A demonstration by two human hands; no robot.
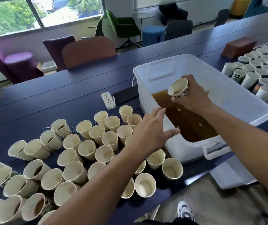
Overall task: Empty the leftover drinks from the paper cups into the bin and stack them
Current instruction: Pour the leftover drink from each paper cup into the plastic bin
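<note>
My right hand point(193, 96) grips a paper cup point(178, 87) tipped on its side over the white plastic bin point(237, 101), its mouth facing left. Brown liquid point(188, 120) pools in the near part of the bin. My left hand point(152, 129) hovers with fingers straight and spread, palm down, above the near-left rim of the bin and the cups beside it, holding nothing. Several upright paper cups point(74, 153), some with brown drink inside, crowd the dark blue table point(52, 95) to the left of the bin.
Another group of paper cups point(260, 69) stands to the right of the bin, beside a brown box point(239, 46). A white power strip point(108, 100) and a dark phone point(126, 95) lie left of the bin. The bin's lid point(232, 174) juts out under it. Chairs line the table's far side.
</note>
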